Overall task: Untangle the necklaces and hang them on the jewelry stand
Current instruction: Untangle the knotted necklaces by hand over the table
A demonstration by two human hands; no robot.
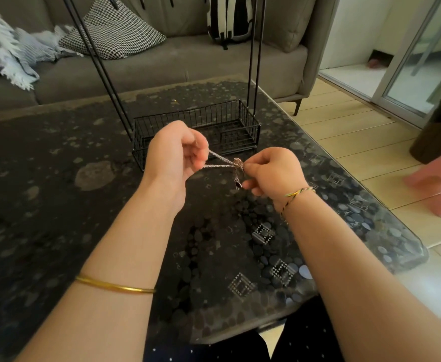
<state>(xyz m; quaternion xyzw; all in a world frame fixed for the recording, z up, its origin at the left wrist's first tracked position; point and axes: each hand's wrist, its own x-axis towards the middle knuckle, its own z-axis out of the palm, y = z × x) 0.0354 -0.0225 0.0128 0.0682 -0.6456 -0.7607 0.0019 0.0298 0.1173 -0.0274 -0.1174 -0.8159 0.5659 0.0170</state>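
Necklaces [222, 161] taut between two closed grips, knot seemingly at right hand [274, 173], left hand [177, 150].

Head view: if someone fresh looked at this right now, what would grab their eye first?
The two hands, left hand and right hand, held up mid-frame, pulling a tangled chain taut between them, its knot by the right fingertips. Just behind stands the black wire jewelry stand on the dark pebble-patterned table, nothing visibly hung on it.

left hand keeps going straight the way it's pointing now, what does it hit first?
Likely the wire basket at the jewelry stand's base, directly beyond the left hand; depth is unclear from one view.
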